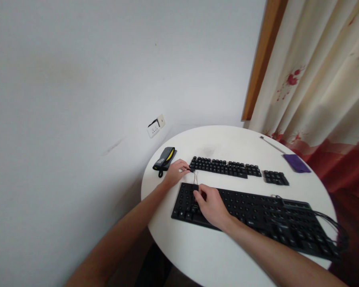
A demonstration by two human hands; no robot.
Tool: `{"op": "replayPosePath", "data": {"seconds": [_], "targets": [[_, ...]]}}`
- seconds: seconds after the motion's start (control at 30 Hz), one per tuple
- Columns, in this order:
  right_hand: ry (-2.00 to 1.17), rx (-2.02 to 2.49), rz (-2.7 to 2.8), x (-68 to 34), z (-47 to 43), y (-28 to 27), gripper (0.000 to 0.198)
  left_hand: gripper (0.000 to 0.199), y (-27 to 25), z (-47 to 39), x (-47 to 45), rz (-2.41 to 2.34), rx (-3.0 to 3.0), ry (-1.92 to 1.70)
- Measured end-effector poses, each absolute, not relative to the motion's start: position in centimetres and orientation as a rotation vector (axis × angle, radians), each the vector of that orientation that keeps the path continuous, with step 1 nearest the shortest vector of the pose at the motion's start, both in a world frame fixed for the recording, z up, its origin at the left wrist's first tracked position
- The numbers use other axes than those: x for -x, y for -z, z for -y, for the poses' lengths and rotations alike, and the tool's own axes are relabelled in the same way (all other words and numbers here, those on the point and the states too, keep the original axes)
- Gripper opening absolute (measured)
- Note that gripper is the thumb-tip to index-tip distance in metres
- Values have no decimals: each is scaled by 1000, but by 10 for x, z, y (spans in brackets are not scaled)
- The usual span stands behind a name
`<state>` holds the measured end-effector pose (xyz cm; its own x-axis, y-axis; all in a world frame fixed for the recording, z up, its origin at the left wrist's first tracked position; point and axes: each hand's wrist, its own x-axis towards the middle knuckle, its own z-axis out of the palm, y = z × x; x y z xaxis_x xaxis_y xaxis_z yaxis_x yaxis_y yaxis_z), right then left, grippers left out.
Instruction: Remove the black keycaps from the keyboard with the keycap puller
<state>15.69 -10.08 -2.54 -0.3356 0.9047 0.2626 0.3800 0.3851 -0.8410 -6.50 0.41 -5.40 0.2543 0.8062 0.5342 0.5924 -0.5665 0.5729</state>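
A black keyboard with many keycaps off lies across the front of the round white table. Above its left part, my right hand is closed on the black handle of a wire keycap puller. The puller's two thin wire prongs point away from me. My left hand reaches to the left end of the rows of loose black keycaps. Its thumb and fingertips pinch a dark keycap, close to the prong tips.
A grey-black pouch with a yellow patch lies at the left edge. A smaller keycap group, a thin brush and a purple cloth are on the right. The coiled cable hangs at the right edge. The wall stands close on the left.
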Motion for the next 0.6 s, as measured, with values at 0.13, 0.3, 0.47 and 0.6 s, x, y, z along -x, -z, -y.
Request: {"op": "replayPosePath", "data": {"seconds": [0.13,0.3,0.47,0.6], "targets": [[-904,1095,1774,-162,96,17,28,22,56,-6,65,-1370,-2184,-1272],[-922,1075,1678,-170,88,12,28,18,54,-5,64,-1428,-2170,-1343],[-1048,982,1719,-167,90,18,26,12,43,4,59,-1482,-2300,-1322],[-1126,922,1757,-161,97,24,24,14,34,13,53,-1415,-2290,-1224]]}}
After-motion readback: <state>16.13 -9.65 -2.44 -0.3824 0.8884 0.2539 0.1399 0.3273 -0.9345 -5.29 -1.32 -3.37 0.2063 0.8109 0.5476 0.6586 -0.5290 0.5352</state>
